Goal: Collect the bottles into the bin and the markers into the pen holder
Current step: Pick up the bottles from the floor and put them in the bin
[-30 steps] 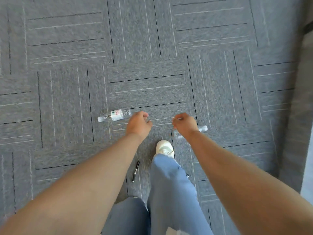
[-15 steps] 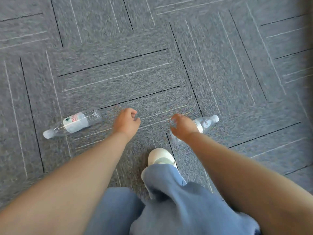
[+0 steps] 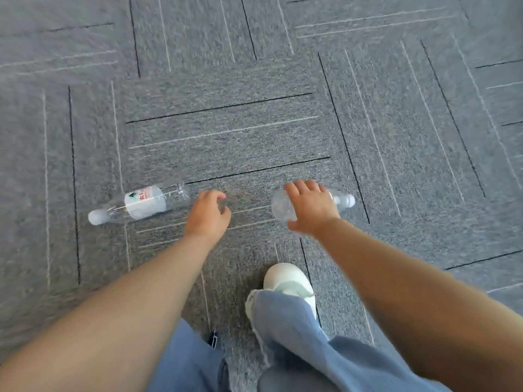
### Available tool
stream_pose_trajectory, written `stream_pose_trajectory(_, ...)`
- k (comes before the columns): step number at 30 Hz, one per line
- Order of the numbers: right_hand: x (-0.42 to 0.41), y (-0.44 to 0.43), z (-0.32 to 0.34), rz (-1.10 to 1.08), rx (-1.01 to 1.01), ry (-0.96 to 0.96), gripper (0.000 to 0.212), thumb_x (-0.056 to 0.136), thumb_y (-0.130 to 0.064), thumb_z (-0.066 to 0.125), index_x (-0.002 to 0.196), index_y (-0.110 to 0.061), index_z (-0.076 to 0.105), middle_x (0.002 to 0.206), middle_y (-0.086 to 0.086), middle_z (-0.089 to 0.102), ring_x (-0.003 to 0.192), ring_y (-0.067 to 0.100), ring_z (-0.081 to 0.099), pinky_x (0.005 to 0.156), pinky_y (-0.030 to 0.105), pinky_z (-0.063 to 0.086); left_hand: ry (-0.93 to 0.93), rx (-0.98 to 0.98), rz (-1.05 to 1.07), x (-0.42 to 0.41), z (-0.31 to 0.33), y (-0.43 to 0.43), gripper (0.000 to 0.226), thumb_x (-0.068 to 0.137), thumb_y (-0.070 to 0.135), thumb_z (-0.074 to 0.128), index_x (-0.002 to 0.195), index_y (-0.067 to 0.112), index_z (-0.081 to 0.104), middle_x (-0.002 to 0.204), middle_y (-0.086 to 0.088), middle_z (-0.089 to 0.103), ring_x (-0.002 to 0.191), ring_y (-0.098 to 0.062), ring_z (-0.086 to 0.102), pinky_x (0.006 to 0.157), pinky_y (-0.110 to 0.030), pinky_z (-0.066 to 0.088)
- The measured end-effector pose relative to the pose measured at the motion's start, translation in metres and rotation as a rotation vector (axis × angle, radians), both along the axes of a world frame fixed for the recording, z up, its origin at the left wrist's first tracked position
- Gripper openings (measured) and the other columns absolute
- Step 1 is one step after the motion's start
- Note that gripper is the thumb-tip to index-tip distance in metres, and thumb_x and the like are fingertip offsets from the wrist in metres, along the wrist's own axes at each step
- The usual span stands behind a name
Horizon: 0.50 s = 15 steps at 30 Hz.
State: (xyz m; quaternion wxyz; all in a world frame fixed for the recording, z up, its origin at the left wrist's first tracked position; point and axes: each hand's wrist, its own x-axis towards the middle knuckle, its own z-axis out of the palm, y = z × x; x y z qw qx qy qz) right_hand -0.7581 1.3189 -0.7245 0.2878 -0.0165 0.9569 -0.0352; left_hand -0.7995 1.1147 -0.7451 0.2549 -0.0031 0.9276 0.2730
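Carpet floor [image 3: 254, 131]: grey tiles with thin black and white lines, laid in alternating directions; the view is somewhat blurred.

Labelled bottle [image 3: 141, 204]: clear plastic, lying on its side at the left, cap pointing left, white label with a green mark and red lettering round its middle; base end just beside the left hand, with no contact to be seen.

Left hand [image 3: 208, 215]: reaching forward and down, fingers curled loosely inward, palm down; nothing held; poised just right of the labelled bottle's base.

Marker [image 3: 213, 339]: only a small dark end with a clip shows near the bottom centre, lying on the carpet between the trouser legs; the rest is hidden.

Trouser legs [image 3: 283, 349]: light blue fabric, frayed hem over a white shoe [image 3: 288, 278] planted on the carpet.

Second bottle [image 3: 283, 206]: clear plastic, lying on its side, cap pointing right, base toward the left.

Right hand [image 3: 310, 207]: spread over the second bottle's middle, fingers across the far side, thumb at the near side; whether the grasp is closed cannot be told.
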Motion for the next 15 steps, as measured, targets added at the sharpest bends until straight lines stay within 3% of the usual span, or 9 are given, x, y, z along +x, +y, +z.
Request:
stream_pose_trajectory(5,-0.068,-0.079,0.028,0.198,-0.101,0.298,0.076,0.080,-0.032,0.068,0.142,-0.016,0.026,0.145,0.002,0.037,0.133,0.028,0.032,0.109,0.039,0.031,0.131,-0.230,0.082,-0.010,0.006,-0.057,0.056,0.084,0.021,0.063,0.135,0.015,0.040,0.142,-0.010,0.031,0.133,-0.029,0.028,0.110,-0.039,0.030)
stream_pose_trajectory(10,-0.098,-0.126,0.027,0.209,-0.263,0.320,0.080,0.082,-0.022,0.067,0.147,-0.025,0.020,0.150,0.002,0.030,0.131,0.030,0.031,0.095,0.038,0.050,-0.016,-0.459,0.048,-0.031,-0.004,-0.107,0.094,0.083,0.020,0.066,0.150,0.020,0.000,0.158,-0.008,-0.012,0.146,-0.030,-0.013,0.119,-0.049,0.003)
stream_pose_trajectory(13,-0.104,-0.136,0.013,0.206,-0.256,0.287,0.077,0.082,-0.018,0.067,0.145,-0.022,0.022,0.151,0.006,0.025,0.135,0.032,0.027,0.095,0.040,0.051,-0.067,-0.512,0.039,-0.047,-0.011,-0.124,0.105,0.080,0.009,0.068,0.149,0.021,-0.011,0.157,-0.007,-0.021,0.144,-0.029,-0.021,0.117,-0.053,0.001)
stream_pose_trajectory(15,-0.103,-0.139,0.005,0.202,-0.257,0.284,0.074,0.081,-0.012,0.065,0.143,-0.019,0.025,0.152,0.009,0.022,0.136,0.034,0.025,0.093,0.040,0.053,-0.105,-0.492,0.020,-0.051,-0.017,-0.126,0.107,0.079,0.005,0.067,0.148,0.021,-0.013,0.158,-0.007,-0.015,0.146,-0.028,-0.016,0.117,-0.052,0.002)
